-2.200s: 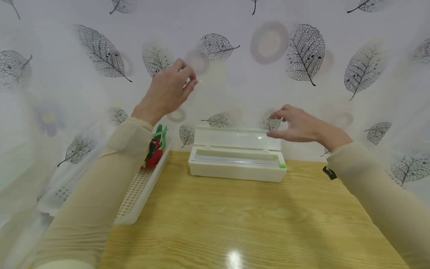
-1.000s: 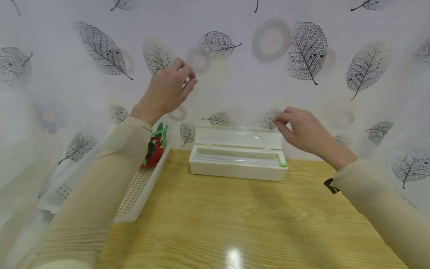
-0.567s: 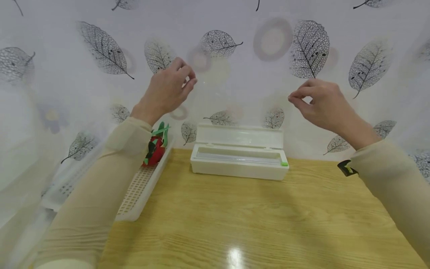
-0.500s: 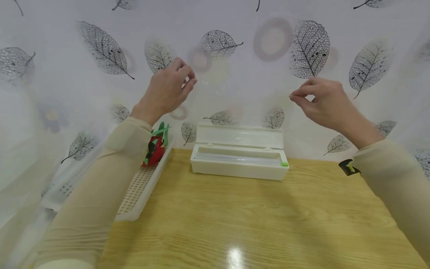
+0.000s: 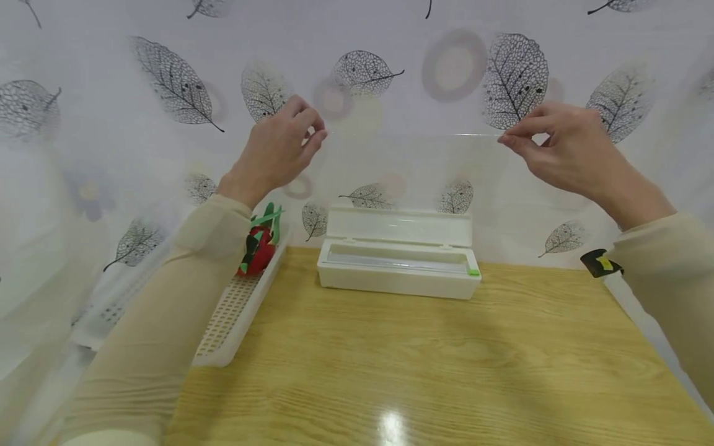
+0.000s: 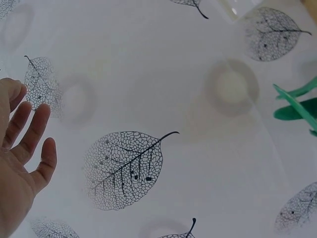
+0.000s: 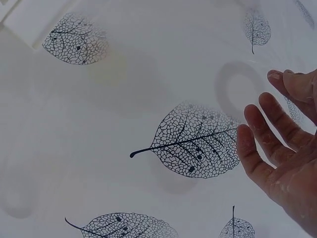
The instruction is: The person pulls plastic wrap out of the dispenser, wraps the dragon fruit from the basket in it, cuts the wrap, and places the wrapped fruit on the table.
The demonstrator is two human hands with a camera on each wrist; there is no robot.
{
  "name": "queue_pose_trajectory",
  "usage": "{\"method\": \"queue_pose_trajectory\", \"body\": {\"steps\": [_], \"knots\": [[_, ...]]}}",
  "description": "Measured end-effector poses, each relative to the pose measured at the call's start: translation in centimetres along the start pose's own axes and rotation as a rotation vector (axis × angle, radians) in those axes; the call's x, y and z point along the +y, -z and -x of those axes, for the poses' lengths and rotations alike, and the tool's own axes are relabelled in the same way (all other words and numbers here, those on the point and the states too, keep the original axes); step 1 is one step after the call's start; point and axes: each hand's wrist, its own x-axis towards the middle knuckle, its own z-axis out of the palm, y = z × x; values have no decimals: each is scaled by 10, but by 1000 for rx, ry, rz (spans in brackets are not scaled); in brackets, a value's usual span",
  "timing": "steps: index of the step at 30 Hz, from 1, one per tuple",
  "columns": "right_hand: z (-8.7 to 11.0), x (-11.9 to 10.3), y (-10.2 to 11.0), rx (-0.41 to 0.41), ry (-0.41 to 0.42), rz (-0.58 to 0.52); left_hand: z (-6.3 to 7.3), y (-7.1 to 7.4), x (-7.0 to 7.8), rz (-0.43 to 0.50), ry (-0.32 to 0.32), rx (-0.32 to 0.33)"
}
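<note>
Between my two raised hands stretches clear plastic wrap (image 5: pixel 413 134), visible mainly as a thin shiny top edge; its lower extent is too transparent to make out. My left hand (image 5: pixel 281 142) pinches one corner between thumb and forefinger, other fingers loose in the left wrist view. The opposite corner is pinched by my right hand (image 5: pixel 574 152), whose remaining fingers spread apart in the right wrist view. Below them, a white plastic wrap dispenser (image 5: pixel 398 284) sits at the table's back, its lid (image 5: pixel 398 227) raised. A small green slider (image 5: pixel 473 272) is at its right end.
On the left, a white perforated basket (image 5: pixel 225 356) holds a red item (image 5: pixel 262 257) with green pieces, partly hidden by my left sleeve. A leaf-patterned curtain (image 5: pixel 379 31) hangs behind the wooden table (image 5: pixel 401 365). A black strap (image 5: pixel 602 263) shows below my right sleeve.
My right hand closed finger and thumb near the lid, then rose and moved right, drawing the wrap's top edge straight and level. My left hand and the dispenser have stayed put.
</note>
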Motion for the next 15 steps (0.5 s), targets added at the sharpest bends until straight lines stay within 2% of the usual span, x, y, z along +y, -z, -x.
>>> {"method": "queue_pose_trajectory", "body": {"steps": [4, 12, 15], "knots": [[-1, -2, 2, -7, -4, 9, 0, 1, 0, -2, -1, 6], [-5, -2, 1, 50, 37, 62, -2, 6, 2, -18, -16, 22], [-7, -4, 0, 68, 77, 107, -2, 8, 2, -23, -20, 24]]}}
